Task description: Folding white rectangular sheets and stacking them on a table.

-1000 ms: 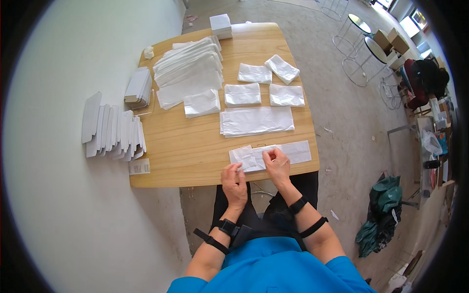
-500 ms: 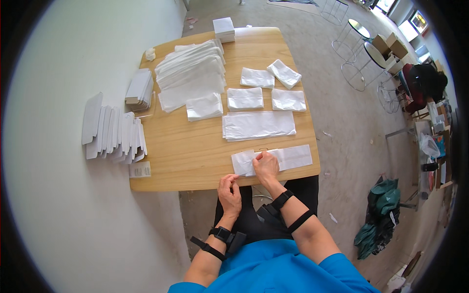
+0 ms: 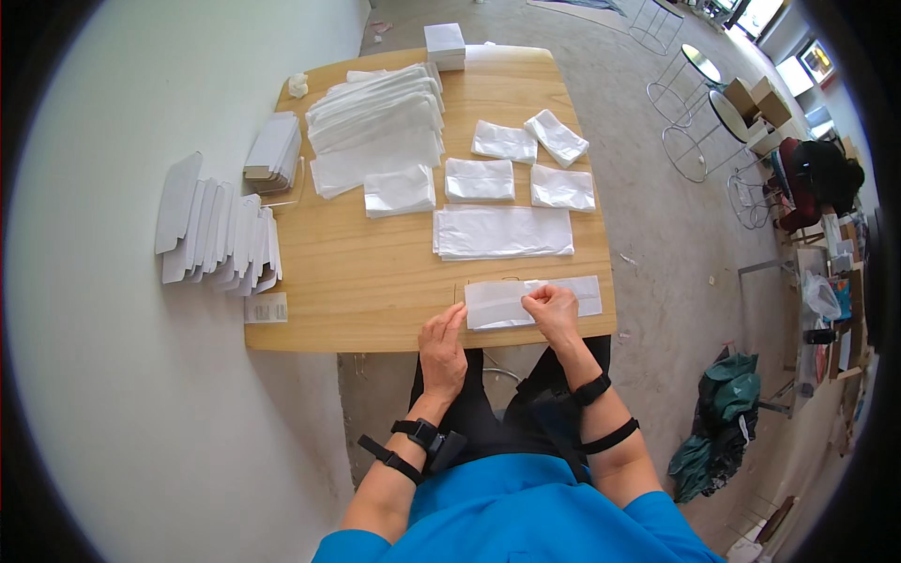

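Near the front edge of the wooden table lies a long, thin white sheet (image 3: 496, 304), folded into a flat strip. My right hand (image 3: 556, 314) is closed in a pinch at the strip's upper middle. At the strip's left end rests my left hand (image 3: 443, 352), its fingers stretched out and close together, the tips by the short edge. Just beyond is a folded white stack (image 3: 504, 232). Smaller folded white packets (image 3: 479, 179) lie farther back, among them another packet (image 3: 400, 190) to the left.
A fanned pile of white sheets (image 3: 375, 117) covers the table's far left. White flat cartons (image 3: 221, 235) stand along the left edge, with a carton stack (image 3: 273, 152) behind them. A small white block of cards (image 3: 445, 45) sits at the back. Another person (image 3: 812, 178) is at the right.
My right hand has slid to the right along the strip, and its left part now lies flat. My left hand has shifted slightly up. The whole view has tilted a little.
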`<state>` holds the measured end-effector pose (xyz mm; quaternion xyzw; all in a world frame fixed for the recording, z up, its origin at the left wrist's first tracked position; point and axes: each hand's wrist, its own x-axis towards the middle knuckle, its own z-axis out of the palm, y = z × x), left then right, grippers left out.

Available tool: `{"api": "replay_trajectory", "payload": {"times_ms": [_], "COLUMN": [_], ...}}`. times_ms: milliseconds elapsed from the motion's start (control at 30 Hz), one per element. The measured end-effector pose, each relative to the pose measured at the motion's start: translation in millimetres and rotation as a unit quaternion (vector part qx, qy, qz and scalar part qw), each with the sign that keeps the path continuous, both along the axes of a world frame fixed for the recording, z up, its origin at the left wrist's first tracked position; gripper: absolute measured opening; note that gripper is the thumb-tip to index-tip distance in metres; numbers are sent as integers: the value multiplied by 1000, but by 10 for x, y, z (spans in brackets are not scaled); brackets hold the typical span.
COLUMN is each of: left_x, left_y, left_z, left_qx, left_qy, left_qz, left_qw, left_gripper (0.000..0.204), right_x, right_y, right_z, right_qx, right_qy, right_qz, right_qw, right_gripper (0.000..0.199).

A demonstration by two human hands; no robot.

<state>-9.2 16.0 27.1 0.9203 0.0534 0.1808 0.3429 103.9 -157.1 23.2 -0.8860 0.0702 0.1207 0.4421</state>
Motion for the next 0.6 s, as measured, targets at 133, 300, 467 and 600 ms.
{"api": "replay_trajectory", "payload": {"times_ms": [133,300,467,600], "left_x": [76,122,131,133], "left_y": [4,103,149,176], "left_z": [-55,-147,-179,-201], "left_qx": [36,76,118,150], "left_qy": [28,54,58,53], "left_qz": [-44,-99,-126,-140], "left_qw": [998,991,983,977], "left_gripper": [54,57,57,53], "right_x": [38,80,105,99], "right_y": [-115,-168,-198,-195], "right_z": [-83,-144,-201,-219], "right_qx": [-15,-34,-53,-59], "right_qy": [21,39,39,46], "right_qz": [-11,-7,-1,2], "right_qw": [1000,999,998,997], "right_gripper": [18,18,18,18]}}
